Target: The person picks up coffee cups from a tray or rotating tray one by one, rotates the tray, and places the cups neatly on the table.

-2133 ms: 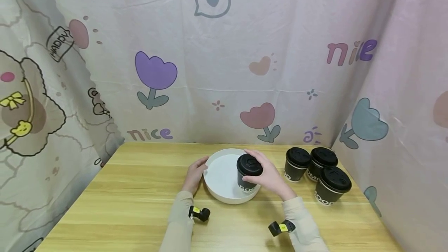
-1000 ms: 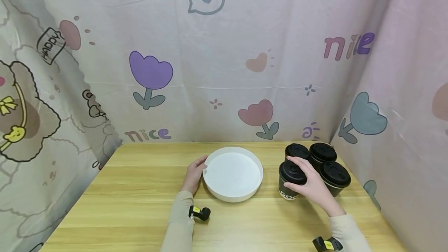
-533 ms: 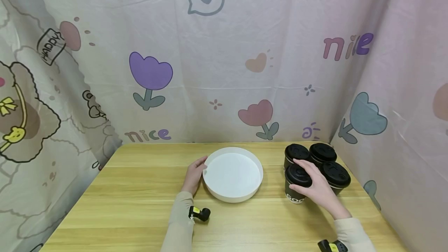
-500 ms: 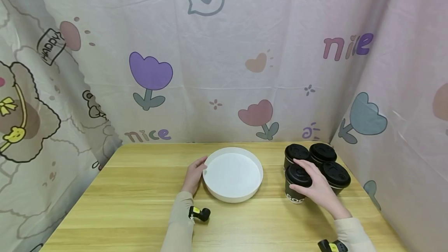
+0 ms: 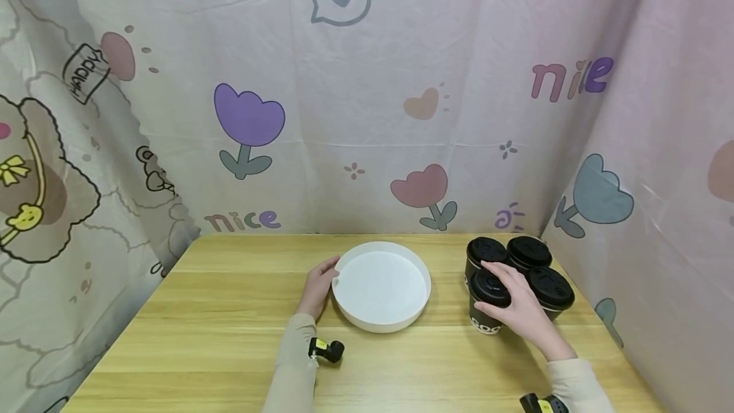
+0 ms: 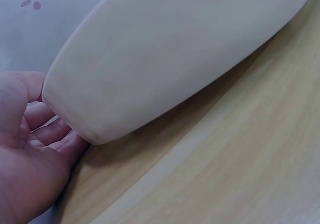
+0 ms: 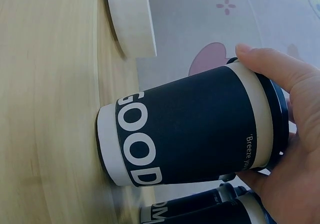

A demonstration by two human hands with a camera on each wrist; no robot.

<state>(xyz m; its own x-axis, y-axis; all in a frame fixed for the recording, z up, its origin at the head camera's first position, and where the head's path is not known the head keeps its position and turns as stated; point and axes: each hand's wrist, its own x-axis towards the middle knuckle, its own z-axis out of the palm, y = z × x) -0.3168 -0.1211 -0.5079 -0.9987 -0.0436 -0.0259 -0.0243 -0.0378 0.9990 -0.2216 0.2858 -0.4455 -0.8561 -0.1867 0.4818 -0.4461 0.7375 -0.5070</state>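
My right hand [image 5: 518, 308] grips a black paper coffee cup [image 5: 486, 320] by its lid, thumb on one side and fingers on the other. The cup stands upright at the right of the table, and the word GOOD shows on its side in the right wrist view. Three more lidded black cups [image 5: 550, 289] crowd close behind and beside it. My left hand [image 5: 317, 289] holds the left edge of a round white low-walled tray [image 5: 381, 285]. In the left wrist view the thumb lies against the tray's wall and the other fingers reach beneath it.
All of this is on a light wooden table [image 5: 229, 324]. A printed cloth [image 5: 350, 113] hangs behind the table and along both sides. Each sleeve carries a small black wrist camera [image 5: 327, 349].
Two seconds ago the cup was in my right hand over the tray. It has moved right to the other cups, leaving the tray bare. Over the last half second hardly anything moved.
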